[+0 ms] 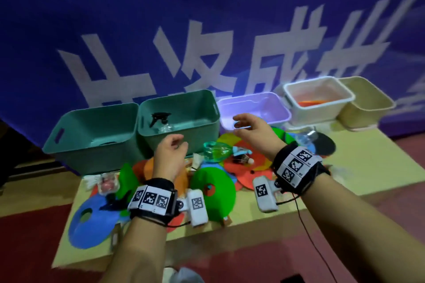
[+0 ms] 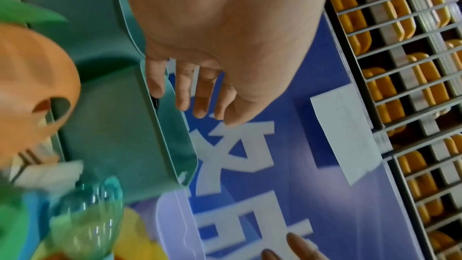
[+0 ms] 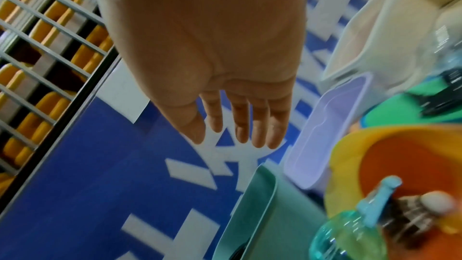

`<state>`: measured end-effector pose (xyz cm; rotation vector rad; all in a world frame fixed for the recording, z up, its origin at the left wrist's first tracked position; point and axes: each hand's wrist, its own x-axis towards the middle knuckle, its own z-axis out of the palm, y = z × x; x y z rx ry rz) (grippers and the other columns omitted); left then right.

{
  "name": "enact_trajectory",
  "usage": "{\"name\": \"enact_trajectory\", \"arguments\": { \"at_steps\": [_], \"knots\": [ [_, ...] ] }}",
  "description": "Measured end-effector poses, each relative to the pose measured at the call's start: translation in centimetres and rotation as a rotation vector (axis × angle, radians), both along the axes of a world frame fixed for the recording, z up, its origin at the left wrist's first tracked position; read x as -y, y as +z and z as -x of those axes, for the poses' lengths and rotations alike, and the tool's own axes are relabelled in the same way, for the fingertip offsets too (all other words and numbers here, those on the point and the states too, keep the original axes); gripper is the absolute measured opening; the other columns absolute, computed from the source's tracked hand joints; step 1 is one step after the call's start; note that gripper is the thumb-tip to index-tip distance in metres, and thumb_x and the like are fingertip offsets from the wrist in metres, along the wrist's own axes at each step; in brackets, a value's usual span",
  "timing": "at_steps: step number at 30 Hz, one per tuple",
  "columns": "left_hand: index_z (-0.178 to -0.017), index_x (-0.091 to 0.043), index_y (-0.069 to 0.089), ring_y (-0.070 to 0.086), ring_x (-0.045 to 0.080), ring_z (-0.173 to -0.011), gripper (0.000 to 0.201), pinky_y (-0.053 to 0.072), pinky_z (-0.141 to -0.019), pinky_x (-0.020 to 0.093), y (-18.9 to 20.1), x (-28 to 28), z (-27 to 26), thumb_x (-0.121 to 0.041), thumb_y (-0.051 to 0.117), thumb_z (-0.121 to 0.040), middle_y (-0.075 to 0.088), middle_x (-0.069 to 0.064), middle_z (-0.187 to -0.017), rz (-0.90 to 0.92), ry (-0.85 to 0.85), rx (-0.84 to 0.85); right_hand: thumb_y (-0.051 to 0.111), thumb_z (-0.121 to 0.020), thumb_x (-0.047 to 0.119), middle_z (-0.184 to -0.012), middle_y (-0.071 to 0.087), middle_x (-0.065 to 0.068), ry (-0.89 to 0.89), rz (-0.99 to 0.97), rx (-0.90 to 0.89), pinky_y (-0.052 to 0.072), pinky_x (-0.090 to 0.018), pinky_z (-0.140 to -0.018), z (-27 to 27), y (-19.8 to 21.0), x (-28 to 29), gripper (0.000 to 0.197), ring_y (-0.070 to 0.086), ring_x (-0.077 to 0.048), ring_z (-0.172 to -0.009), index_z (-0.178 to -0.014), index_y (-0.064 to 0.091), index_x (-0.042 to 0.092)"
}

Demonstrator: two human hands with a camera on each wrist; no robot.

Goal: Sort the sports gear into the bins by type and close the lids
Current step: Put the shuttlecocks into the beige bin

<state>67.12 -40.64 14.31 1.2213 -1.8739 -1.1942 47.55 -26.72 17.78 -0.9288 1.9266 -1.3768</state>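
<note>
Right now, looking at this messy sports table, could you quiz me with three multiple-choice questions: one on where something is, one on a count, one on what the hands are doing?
1. Where does the black spray trigger lie?
A. In the second green bin from the left
B. In the lilac bin
C. On the floor

2. How many bins stand in the row by the blue banner?
A. Three
B. Five
C. Seven

3. What are the two hands holding?
A. A racket each
B. One bottle together
C. Nothing

Answers:
1 A: the trigger shows inside the second green bin.
2 B: two green, a lilac bin, a white bin and a beige bin.
3 C: the left hand and the right hand hover empty over the pile.
</note>
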Motion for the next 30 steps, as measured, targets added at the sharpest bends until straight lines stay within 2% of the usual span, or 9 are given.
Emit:
{"name": "enact_trajectory", "arguments": {
  "at_steps": [5,13,17,18,20,22,25,28,30],
  "knots": [
    [-0.106,-0.014,0.067,0.062,0.017,-0.093,0.018,0.048,-0.084,0.029,-0.4,-6.4,7.4,-0.012,0.064,-0.088,0.068,0.005,-0.104,-0.024,-0.16,-0.02,0.064,-0.086,0.007,-0.101,0.063,-0.005,-0.254,-0.009,0.039,0.05,-0.033,-0.078,5.2,-1.0,-10.5,0.032,0.06,-0.016,-0.081,-0.116,0.062,0.018],
    [-0.109,-0.01,0.068,0.063,0.016,-0.092,0.021,0.045,-0.084,0.023,-2.1,-10.5,15.5,-0.01,0.065,-0.087,0.068,0.003,-0.101,-0.052,-0.316,0.045,0.059,-0.088,0.003,-0.096,0.062,-0.006,-0.552,-0.052,0.15,0.049,-0.032,-0.065,11.0,-3.5,-19.4,0.03,0.059,-0.02,-0.08,-0.117,0.059,0.012],
    [-0.102,-0.013,0.066,0.061,-0.003,-0.062,0.014,0.044,-0.051,0.006,-3.0,-10.5,19.6,-0.007,0.062,-0.09,0.066,0.0,-0.092,-0.084,-0.381,0.054,0.057,-0.09,0.002,-0.095,0.064,-0.006,-0.633,-0.082,0.192,0.05,-0.035,-0.07,13.6,-4.5,-20.5,0.03,0.06,-0.019,-0.079,-0.119,0.058,0.01],
    [-0.101,-0.013,0.066,0.061,-0.003,-0.062,0.013,0.044,-0.05,0.006,-3.1,-10.5,20.7,-0.007,0.063,-0.09,0.067,-0.001,-0.092,-0.086,-0.392,0.043,0.057,-0.09,0.003,-0.096,0.064,-0.006,-0.646,-0.091,0.203,0.05,-0.035,-0.071,14.3,-4.6,-20.7,0.03,0.06,-0.019,-0.08,-0.119,0.058,0.011],
    [-0.106,-0.009,0.068,0.066,0.01,-0.085,0.018,0.051,-0.072,0.018,-3.3,-10.2,23.2,-0.01,0.065,-0.089,0.069,0.004,-0.101,-0.093,-0.427,0.042,0.056,-0.091,0.003,-0.094,0.063,-0.004,-0.681,-0.093,0.215,0.05,-0.037,-0.073,15.9,-4.4,-21.0,0.029,0.059,-0.02,-0.083,-0.118,0.058,0.013],
    [-0.11,-0.008,0.068,0.063,0.019,-0.1,0.021,0.047,-0.089,0.026,-3.7,-9.9,25.4,-0.009,0.065,-0.089,0.068,0.006,-0.107,-0.107,-0.464,0.07,0.056,-0.09,0.004,-0.092,0.064,-0.003,-0.71,-0.096,0.218,0.051,-0.04,-0.076,17.4,-4.3,-21.2,0.029,0.059,-0.021,-0.085,-0.117,0.058,0.015],
    [-0.111,-0.008,0.066,0.061,0.021,-0.102,0.022,0.045,-0.092,0.027,-4.0,-10.2,28.1,-0.009,0.063,-0.089,0.067,0.008,-0.11,-0.103,-0.494,0.12,0.057,-0.09,0.005,-0.093,0.065,-0.003,-0.72,-0.109,0.234,0.053,-0.043,-0.081,19.4,-4.4,-21.7,0.03,0.06,-0.021,-0.087,-0.118,0.058,0.014],
    [-0.11,-0.01,0.065,0.061,0.012,-0.083,0.02,0.044,-0.068,0.007,-4.5,-11.0,31.1,-0.007,0.061,-0.09,0.064,0.003,-0.106,-0.131,-0.531,0.173,0.056,-0.09,0.005,-0.096,0.064,-0.007,-0.724,-0.117,0.258,0.053,-0.044,-0.083,21.7,-4.8,-22.6,0.03,0.061,-0.021,-0.088,-0.119,0.058,0.013],
    [-0.107,-0.014,0.066,0.059,0.011,-0.078,0.019,0.041,-0.059,0.008,-5.3,-11.6,33.0,-0.01,0.062,-0.089,0.065,0.0,-0.104,-0.141,-0.533,0.22,0.056,-0.091,0.006,-0.097,0.064,-0.008,-0.719,-0.124,0.274,0.053,-0.044,-0.084,23.7,-5.5,-23.0,0.028,0.061,-0.022,-0.088,-0.118,0.058,0.014]
  ]
}}
